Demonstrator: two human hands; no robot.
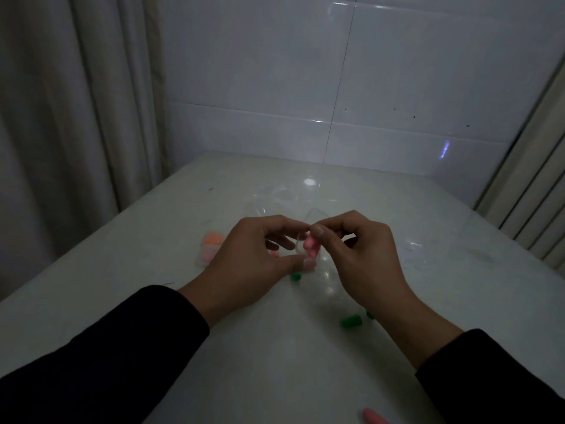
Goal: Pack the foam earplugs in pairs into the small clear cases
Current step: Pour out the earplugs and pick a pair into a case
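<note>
White tiles are backing a pale table (250, 347). Left hand (244, 264) is gripping a clear case (308, 255); right hand (357, 252) is pinching pink earplugs (310, 244) into it. Best keeping the case steady, seating both fully.

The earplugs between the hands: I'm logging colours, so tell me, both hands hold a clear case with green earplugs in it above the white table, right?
Not quite. In the head view, the earplugs in the clear case held by the left hand and right hand are pink, not green. The green earplugs lie loose on the white table.
</note>
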